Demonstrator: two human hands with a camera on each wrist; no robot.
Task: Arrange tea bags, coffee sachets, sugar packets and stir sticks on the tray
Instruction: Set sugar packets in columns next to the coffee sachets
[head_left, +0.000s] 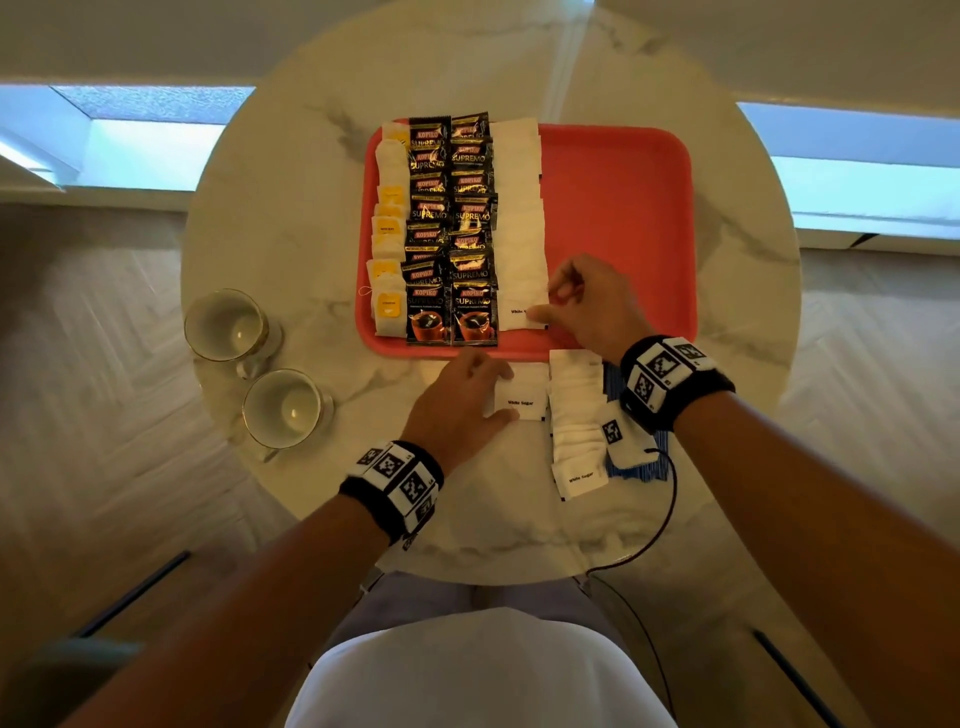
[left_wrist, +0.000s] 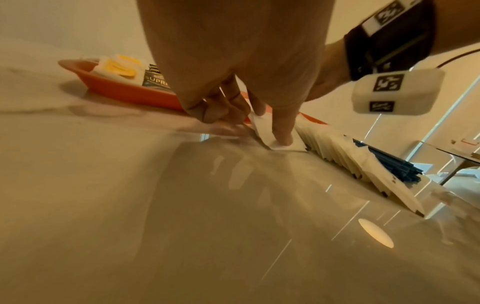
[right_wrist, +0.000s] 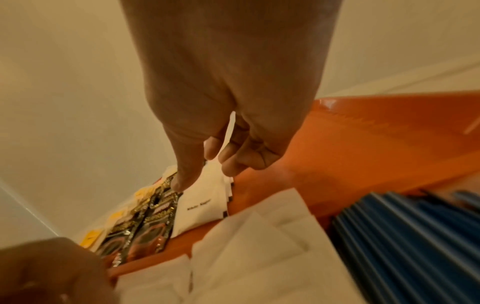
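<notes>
The right hand (head_left: 587, 306) pinched a sugar packet (head_left: 522, 312) onto the tray (head_left: 623, 208). The left hand (head_left: 457, 405) gripped another packet (head_left: 522, 402) on the desk (head_left: 291, 208), probably next.

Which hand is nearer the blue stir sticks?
Right. The right hand works on the tray just beyond the stir sticks, its wrist above them; the left hand is across the sugar stack.

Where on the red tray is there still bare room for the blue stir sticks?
The red plastic tray is bare right of the white sugar packet row, beyond the right hand. Its left half is crowded with black coffee sachets and tea bags.
</notes>
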